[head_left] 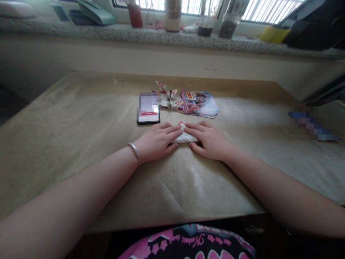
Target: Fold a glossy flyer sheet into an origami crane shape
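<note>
A small folded piece of paper (185, 137), white with a bit of red at its top point, lies on the table in front of me. My left hand (159, 141) holds its left side, fingers on top and thumb along the near edge. From the right, my right hand (208, 139) holds it the same way, its fingertips close to the red point. Parts of the paper are hidden under the fingers. Just beyond my hands are a phone (148, 109) with a lit screen, a folded paper flower (169, 99) and a stack of printed leaflets (201, 103).
A tan cover lies over the table (94, 144). At the far right is a blurred blue strip-like item (309, 124). Behind the table, a stone windowsill (118, 33) carries a red container (135, 15), several other jars and a yellow object (275, 34).
</note>
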Available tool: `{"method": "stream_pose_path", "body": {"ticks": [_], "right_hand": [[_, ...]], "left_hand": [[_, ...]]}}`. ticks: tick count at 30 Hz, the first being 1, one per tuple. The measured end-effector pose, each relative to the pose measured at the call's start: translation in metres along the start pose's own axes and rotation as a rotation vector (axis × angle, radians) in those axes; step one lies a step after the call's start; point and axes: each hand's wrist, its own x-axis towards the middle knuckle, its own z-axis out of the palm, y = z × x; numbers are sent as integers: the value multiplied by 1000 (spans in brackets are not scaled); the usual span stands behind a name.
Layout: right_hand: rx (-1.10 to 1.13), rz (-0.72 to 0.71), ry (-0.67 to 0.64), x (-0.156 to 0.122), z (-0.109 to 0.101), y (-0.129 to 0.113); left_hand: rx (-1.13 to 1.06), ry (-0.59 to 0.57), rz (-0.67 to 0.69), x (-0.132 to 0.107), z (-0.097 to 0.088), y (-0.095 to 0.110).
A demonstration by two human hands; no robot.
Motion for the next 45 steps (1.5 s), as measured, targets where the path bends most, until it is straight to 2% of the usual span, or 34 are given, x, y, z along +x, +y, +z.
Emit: {"method": "stream_pose_path", "body": {"ticks": [10, 16, 23, 45], "right_hand": [[21, -1, 19, 4, 1, 0], [-26, -44, -32, 10, -3, 5], [-61, -30, -106, 22, -7, 8], [-36, -41, -11, 20, 1, 6]], "left_hand": [[-26, 16, -16, 4, 1, 0], [-40, 26, 0, 5, 3, -3], [-38, 42, 4, 5, 5, -5], [-43, -1, -47, 3, 6, -4]]}}
